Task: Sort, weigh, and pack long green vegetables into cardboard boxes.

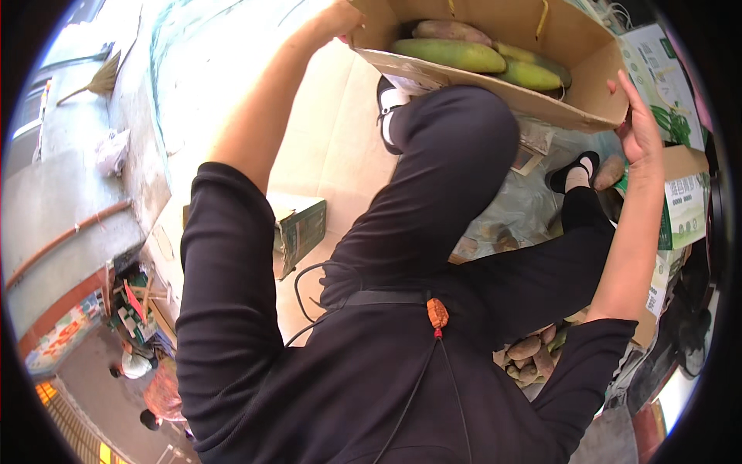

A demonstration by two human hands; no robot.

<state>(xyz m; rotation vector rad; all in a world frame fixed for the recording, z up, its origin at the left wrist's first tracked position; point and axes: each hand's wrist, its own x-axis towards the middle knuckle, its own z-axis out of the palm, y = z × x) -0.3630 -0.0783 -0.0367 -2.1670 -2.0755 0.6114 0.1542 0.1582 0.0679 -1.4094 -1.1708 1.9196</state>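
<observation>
A brown cardboard box [593, 77] is held up at the far side, tilted so its open top faces me. Inside lie several long green radish-like vegetables [452, 54] and a pinkish-brown tuber [452, 31] that looks like a sweet potato. My left hand [342, 19] grips the box's left end, its fingers partly cut off by the picture's edge. At the right end, my right hand [640, 127] holds the corner, fingers along the outer wall. The box's underside is hidden behind my raised knee.
Loose brown tubers [533, 356] lie in a pile by my right hip, and another tuber [610, 172] rests beside my right shoe. Printed cartons [686, 205] stand along the right. A small dark green box [301, 232] sits left of my legs. Clear plastic sheeting [502, 205] covers the ground between my feet.
</observation>
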